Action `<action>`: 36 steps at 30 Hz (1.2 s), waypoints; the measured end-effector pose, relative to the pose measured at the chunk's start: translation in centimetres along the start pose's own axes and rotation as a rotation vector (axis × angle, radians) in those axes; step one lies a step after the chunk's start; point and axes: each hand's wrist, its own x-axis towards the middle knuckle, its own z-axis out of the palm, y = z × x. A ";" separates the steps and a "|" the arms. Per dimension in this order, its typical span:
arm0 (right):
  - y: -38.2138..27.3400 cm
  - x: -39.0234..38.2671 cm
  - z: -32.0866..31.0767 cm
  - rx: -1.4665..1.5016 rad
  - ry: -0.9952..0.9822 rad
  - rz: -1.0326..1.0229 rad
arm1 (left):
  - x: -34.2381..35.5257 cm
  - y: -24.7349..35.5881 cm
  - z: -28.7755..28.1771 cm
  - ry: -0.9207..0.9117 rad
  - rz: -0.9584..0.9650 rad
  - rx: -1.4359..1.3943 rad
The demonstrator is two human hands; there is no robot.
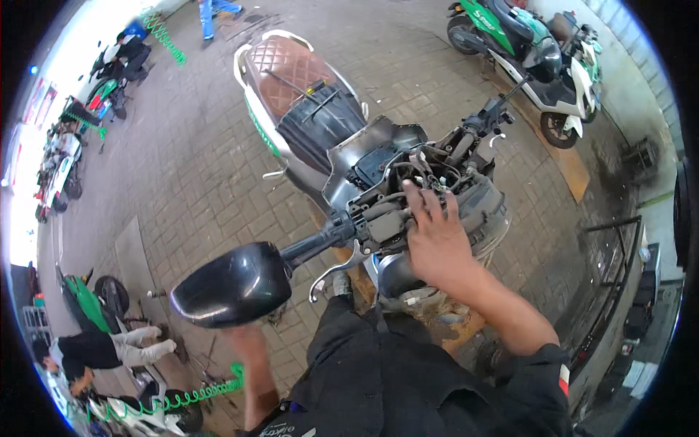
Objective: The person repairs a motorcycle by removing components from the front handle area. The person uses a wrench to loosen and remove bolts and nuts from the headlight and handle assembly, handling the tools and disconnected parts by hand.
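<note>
On grey paving [211, 182] stands a white-sided, opened-up scooter [373, 148]. My right hand [440, 244] is spread over its dark wiring [445, 173]; I cannot tell whether my left hand [246, 341] holds anything behind the glossy black mirror [237, 284].

1 head view (fisheye) looks down, near, over the scooter [371, 164].

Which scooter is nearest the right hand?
The brown-seated, white-sided scooter directly ahead: the bare right hand is over its exposed dark wiring; the green and white scooter at upper right stands farther off.
</note>
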 end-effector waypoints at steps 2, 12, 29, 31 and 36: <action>0.8 0.0 -0.2 0.222 -0.070 -0.025 | 0.4 8.2 -1.7 -0.100 -0.529 -1.013; 2.2 -0.3 -0.4 0.376 0.055 -0.087 | 9.7 20.3 -5.1 -0.001 0.244 -0.677; 2.2 1.0 -0.5 0.268 0.174 -0.079 | 13.4 20.5 -5.0 0.152 0.247 -0.476; 1.0 1.3 -0.9 0.304 0.295 -0.052 | 13.9 20.5 -5.6 0.150 0.233 -0.478; -0.9 0.3 0.8 0.302 0.378 -0.008 | 14.8 22.3 -9.4 -0.150 0.120 -0.484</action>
